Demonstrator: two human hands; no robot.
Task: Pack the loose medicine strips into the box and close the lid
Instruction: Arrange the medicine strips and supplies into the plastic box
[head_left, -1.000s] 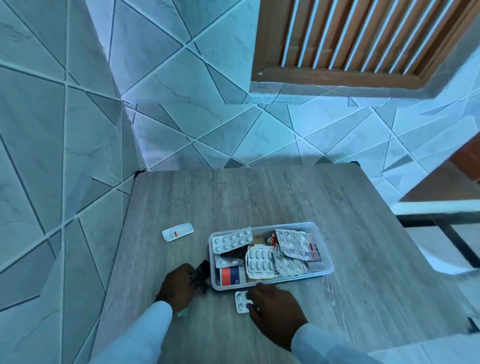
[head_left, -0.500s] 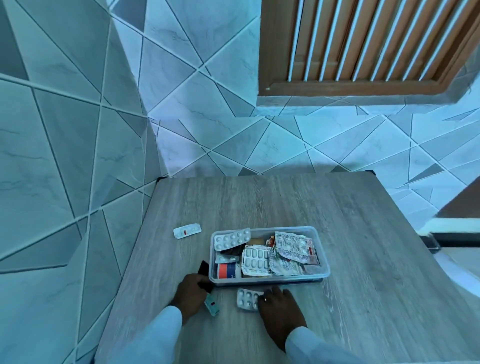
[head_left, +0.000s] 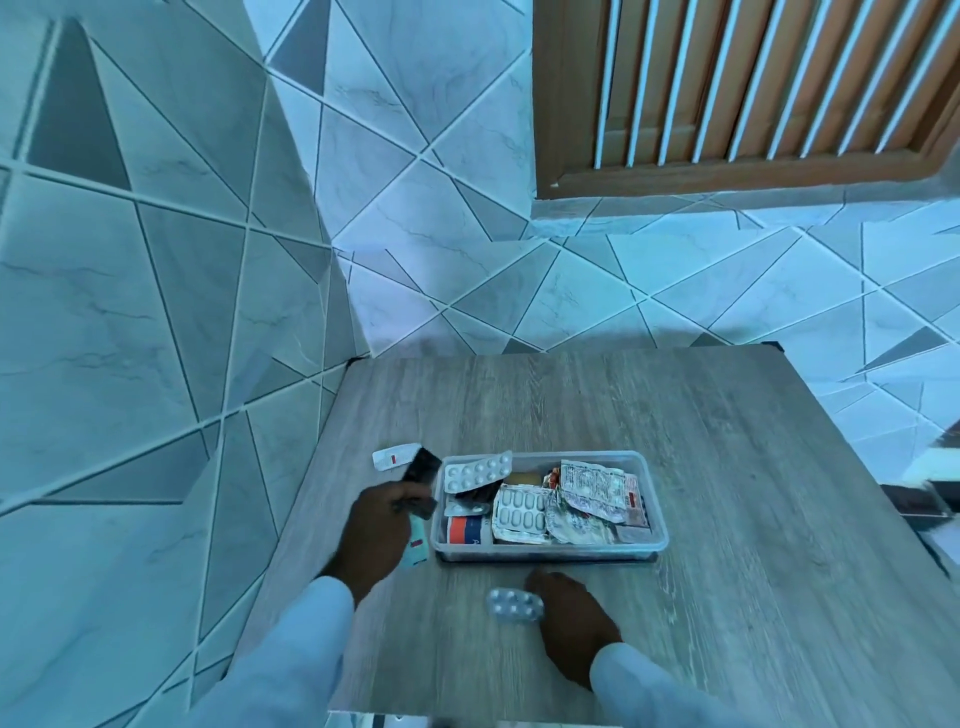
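Observation:
A clear plastic box (head_left: 655, 522) sits on the wooden table, holding several medicine strips, with no lid on it. My left hand (head_left: 375, 530) is raised just left of the box, shut on a dark strip (head_left: 421, 470) and a teal sachet (head_left: 416, 540). In front of the box my right hand (head_left: 574, 618) lies on the table, fingers touching a silver blister strip (head_left: 514, 605). A white strip with a red mark (head_left: 392, 456) lies flat left of the box, behind my left hand.
The wooden table (head_left: 727, 597) stands in a tiled corner, with a wall close on the left. A brown slatted shutter (head_left: 753, 88) is up at the back right. A dark object shows at the right edge, past the table.
My left hand has lifted off the table with the dark strip and the teal sachet, rising beside the box's left end. My right hand stays by the silver blister strip.

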